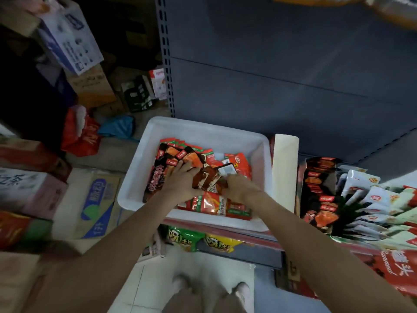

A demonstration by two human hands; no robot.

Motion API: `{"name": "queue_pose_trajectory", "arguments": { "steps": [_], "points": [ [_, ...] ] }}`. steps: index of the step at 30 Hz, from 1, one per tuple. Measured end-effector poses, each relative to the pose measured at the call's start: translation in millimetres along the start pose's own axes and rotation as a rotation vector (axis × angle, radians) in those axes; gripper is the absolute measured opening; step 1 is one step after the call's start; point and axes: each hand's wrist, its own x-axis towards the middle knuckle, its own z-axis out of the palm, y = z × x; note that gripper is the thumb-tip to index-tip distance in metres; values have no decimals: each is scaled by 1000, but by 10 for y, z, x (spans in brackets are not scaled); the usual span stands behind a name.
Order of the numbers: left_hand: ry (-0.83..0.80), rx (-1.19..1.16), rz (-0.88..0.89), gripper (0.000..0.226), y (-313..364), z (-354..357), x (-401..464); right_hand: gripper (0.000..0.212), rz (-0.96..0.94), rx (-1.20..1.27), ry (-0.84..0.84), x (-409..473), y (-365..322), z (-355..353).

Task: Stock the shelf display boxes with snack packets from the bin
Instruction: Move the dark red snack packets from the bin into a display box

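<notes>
A white plastic bin (144, 168) sits on the shelf in front of me, holding several red, orange and black snack packets (216, 204). Both my hands are inside it. My left hand (180, 179) and my right hand (239, 186) together grip a small bunch of brown-and-white packets (207, 177) above the pile. To the right stands a black display box (316, 190) with similar dark packets upright in it, and beside that white packets (370, 195) in another display box.
A cream cardboard divider (284, 172) stands between bin and display box. A grey shelf back panel (282, 64) rises behind. Stacked cartons (94, 204) and a red bag (79, 134) crowd the floor at left. Green and yellow snack bags (203, 241) lie on the lower shelf.
</notes>
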Motion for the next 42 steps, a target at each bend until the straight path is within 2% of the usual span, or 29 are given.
{"name": "queue_pose_trajectory", "arguments": {
  "steps": [3, 5, 6, 8, 9, 11, 12, 16, 19, 23, 25, 28, 33, 35, 38, 42],
  "points": [
    [107, -88, -8, 72, 32, -94, -17, 28, 30, 1, 269, -127, 13, -262],
    [234, -197, 27, 65, 107, -151, -30, 23, 22, 187, 426, -227, 78, -428],
    [277, -288, 52, 64, 169, -181, -36, 20, 8, 372, 453, -283, 116, -499],
    [284, -539, 100, 67, 336, -267, -54, 15, -66, 811, 384, -427, 204, -639],
    [272, -662, 113, 69, 421, -310, -53, 17, -108, 956, 312, -509, 246, -698],
    [273, -824, 118, 65, 591, -399, -69, 19, -165, 1032, 225, -612, 369, -767],
    [288, -869, 119, 57, 674, -445, -80, 18, -169, 1033, 235, -646, 434, -788],
    [375, -1009, 153, 20, 1033, -517, -78, 30, -114, 1299, 361, -813, 747, -845],
    [365, -1071, 116, 18, 1308, -466, -1, 26, -127, 1458, 446, -974, 993, -863],
    [180, -992, 165, 21, 1746, -338, 117, 18, -69, 1300, 756, -1168, 1362, -962],
    [195, -818, 209, 16, 1960, -275, 160, 13, -62, 1122, 880, -1267, 1575, -1067],
    [307, -571, 235, 11, 2187, -210, 216, 6, -64, 917, 982, -1400, 1868, -1220],
    [404, -174, 345, 27, 2465, -151, 233, 13, -59, 604, 1043, -1538, 2131, -1354],
    [413, -125, 362, 35, 2535, -128, 256, 9, -63, 540, 1048, -1535, 2179, -1381],
    [429, -83, 356, 37, 2575, -92, 309, 16, -98, 509, 1028, -1500, 2202, -1391],
    [420, -94, 348, 26, 2588, -57, 332, 20, -164, 460, 1042, -1434, 2198, -1394]
  ]
}}
